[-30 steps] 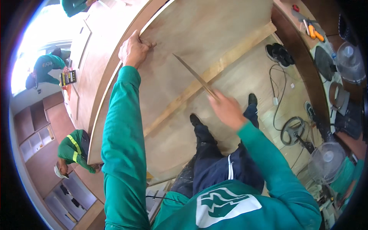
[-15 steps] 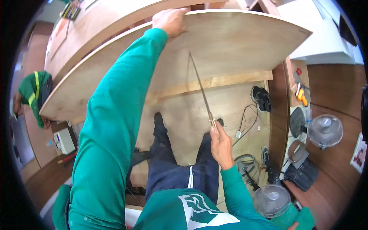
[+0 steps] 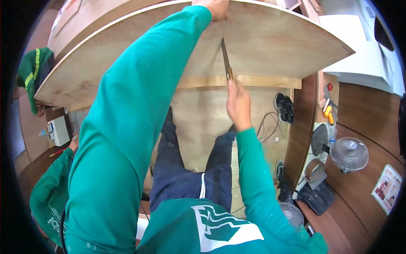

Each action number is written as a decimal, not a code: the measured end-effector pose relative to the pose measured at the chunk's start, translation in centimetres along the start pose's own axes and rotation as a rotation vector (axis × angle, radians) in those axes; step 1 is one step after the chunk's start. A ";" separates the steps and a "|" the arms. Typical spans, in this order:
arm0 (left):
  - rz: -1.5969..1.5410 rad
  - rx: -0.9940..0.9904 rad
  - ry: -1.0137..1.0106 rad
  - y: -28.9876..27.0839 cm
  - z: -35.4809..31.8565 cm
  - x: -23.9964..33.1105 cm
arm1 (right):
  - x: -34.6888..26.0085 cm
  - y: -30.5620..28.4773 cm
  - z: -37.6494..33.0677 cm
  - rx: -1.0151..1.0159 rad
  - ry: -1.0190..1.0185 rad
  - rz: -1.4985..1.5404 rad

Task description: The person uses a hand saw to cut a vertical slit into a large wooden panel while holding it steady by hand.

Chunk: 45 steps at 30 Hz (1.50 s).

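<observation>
Head view: a big, thin wooden board (image 3: 270, 46) stands up on its edge in front of the person. It is pale brown and much wider than the person's body. A light wooden strip (image 3: 253, 81) runs along it lower down.

The left hand (image 3: 213, 7) is up at the top edge of the board, with the arm in a green sleeve stretched far out. Its fingers look curled over the edge, holding the board so it does not tip (the top of the hand runs out of the picture, so the grip is partly hidden).

The right hand (image 3: 238, 105) is lower, near the wooden strip. Its fingers are closed around the bottom end of a long thin metal ruler (image 3: 226, 59). The ruler lies flat against the board and points up toward the left hand.

I think the board is stiff but a bit bendy, because it is so thin and wide. It is likely heavy to lift alone and could wobble or fall over. The edges are the best place to hold it, one hand well apart from the other. The ruler is light, hard and smooth, so it may slip on the wood; pressing it flat helps.

Another person in green (image 3: 50, 194) is low on the left. Some fans (image 3: 349, 153) and tools (image 3: 327, 113) sit at the right.
</observation>
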<state>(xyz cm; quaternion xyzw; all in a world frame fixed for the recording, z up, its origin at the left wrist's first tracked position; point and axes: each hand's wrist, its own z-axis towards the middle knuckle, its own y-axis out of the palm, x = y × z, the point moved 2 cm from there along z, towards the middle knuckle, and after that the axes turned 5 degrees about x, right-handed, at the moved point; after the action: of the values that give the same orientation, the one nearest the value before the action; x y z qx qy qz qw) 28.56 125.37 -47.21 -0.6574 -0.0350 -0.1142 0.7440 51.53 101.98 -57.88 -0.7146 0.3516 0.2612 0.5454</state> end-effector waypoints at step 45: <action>0.017 0.033 -0.026 0.4 -0.7 -0.6 | 1.9 -3.7 -12.5 -0.058 0.178 0.016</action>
<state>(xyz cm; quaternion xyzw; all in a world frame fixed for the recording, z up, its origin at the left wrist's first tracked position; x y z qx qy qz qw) 27.97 124.80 -47.78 -0.6468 -0.0410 -0.0987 0.7551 55.48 90.14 -53.78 -0.7475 0.3968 0.2112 0.4891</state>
